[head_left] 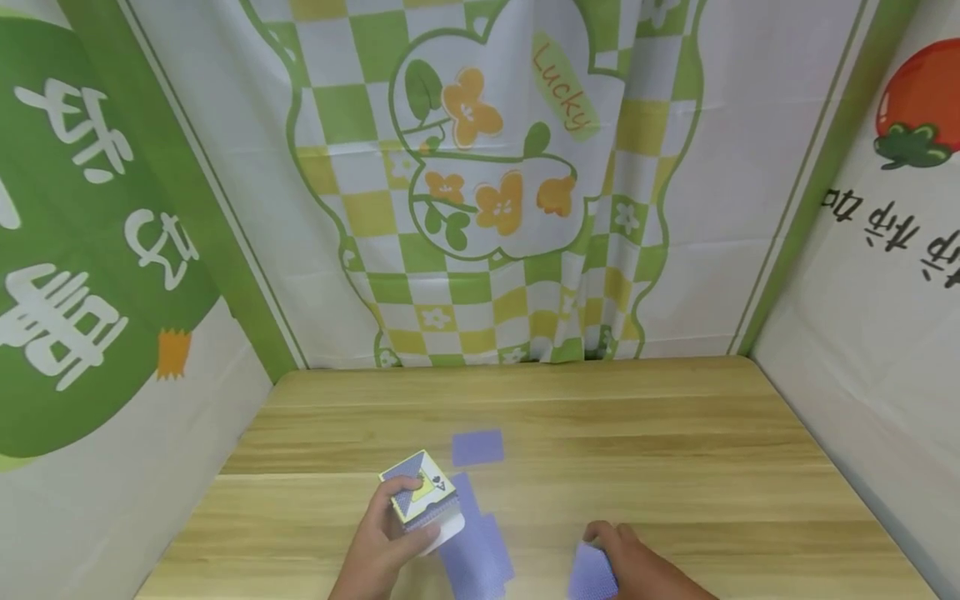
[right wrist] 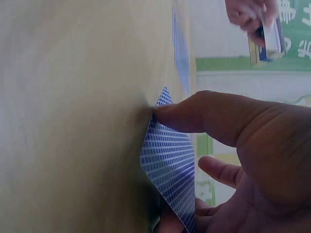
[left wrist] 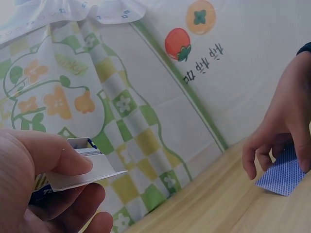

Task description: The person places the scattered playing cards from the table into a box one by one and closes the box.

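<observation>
My left hand [head_left: 384, 533] grips a playing card box [head_left: 422, 493] above the table, thumb on one side and fingers on the other. An ace is printed on the box's face, and its white flap [head_left: 448, 533] hangs out toward me. In the left wrist view the thumb presses on this flap. At the front right my right hand [head_left: 641, 562] pinches a blue-patterned playing card [right wrist: 170, 150] by its edges, low over the wood. The thumb [right wrist: 182, 114] lies along one edge; some of the other fingers are hidden behind the card.
Several blue-backed cards [head_left: 468, 554] lie overlapping on the wooden table [head_left: 675, 442], partly beneath the box in the head view. A separate blue card [head_left: 477, 447] lies farther back. Printed cloth [head_left: 495, 308] hangs along the table's back edge and both sides.
</observation>
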Action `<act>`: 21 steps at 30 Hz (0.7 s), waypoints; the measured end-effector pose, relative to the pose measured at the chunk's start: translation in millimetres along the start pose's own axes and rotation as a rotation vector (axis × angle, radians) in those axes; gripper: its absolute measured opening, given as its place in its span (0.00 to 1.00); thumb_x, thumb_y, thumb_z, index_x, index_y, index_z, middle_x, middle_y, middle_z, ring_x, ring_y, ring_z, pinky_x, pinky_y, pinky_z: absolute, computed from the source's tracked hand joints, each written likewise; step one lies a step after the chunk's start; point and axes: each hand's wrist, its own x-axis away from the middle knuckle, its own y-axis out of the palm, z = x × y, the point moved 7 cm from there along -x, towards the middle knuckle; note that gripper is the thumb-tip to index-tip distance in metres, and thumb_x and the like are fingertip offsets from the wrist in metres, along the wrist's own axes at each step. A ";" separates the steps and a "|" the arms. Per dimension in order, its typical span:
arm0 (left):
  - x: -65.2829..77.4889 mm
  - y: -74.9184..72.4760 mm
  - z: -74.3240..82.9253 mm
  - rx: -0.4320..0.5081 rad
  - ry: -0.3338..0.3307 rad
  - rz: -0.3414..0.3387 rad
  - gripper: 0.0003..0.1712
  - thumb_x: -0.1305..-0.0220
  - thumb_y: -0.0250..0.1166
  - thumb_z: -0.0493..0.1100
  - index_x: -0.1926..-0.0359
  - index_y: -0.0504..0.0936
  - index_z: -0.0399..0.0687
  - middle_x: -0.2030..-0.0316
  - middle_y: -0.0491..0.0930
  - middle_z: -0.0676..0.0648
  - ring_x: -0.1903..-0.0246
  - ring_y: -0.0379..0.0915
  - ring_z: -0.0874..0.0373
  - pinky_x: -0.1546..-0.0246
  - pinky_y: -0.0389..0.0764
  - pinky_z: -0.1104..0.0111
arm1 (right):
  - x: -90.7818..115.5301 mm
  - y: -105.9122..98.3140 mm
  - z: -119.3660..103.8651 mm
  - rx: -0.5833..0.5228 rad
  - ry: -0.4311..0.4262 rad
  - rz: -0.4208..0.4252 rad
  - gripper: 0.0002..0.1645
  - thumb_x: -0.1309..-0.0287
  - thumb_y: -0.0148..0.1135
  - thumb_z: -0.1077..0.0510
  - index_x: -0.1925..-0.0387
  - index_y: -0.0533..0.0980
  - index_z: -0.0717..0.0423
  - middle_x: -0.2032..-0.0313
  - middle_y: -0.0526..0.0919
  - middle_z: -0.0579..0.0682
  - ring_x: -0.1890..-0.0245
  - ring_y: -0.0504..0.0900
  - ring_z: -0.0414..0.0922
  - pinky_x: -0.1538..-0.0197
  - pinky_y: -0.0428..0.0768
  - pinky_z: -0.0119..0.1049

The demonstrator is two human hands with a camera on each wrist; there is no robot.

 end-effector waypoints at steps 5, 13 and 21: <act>-1.0 5.7 -0.9 0.020 0.001 -0.052 0.30 0.41 0.63 0.25 0.43 0.66 0.53 0.51 0.71 0.40 0.56 0.79 0.52 0.58 0.86 0.63 | -1.7 13.3 -11.7 0.019 -0.038 -0.029 0.51 0.53 0.77 0.35 0.36 0.67 0.57 0.42 0.77 0.57 0.47 0.80 0.53 0.49 0.82 0.48; 0.5 10.3 -4.4 0.015 -0.063 -0.025 0.31 0.43 0.65 0.27 0.42 0.66 0.49 0.46 0.67 0.37 0.54 0.77 0.48 0.56 0.85 0.61 | -8.3 18.5 -37.5 -0.300 -0.062 -0.089 0.09 0.40 0.68 0.60 0.58 0.80 0.49 0.67 0.83 0.40 0.68 0.79 0.38 0.66 0.79 0.32; 0.7 16.1 -5.7 -0.007 -0.111 -0.008 0.33 0.43 0.66 0.27 0.39 0.62 0.40 0.44 0.65 0.33 0.52 0.75 0.45 0.55 0.85 0.61 | -11.6 7.5 -74.9 -0.452 -0.130 -0.056 0.07 0.34 0.63 0.55 0.56 0.78 0.50 0.69 0.81 0.44 0.70 0.80 0.39 0.68 0.78 0.32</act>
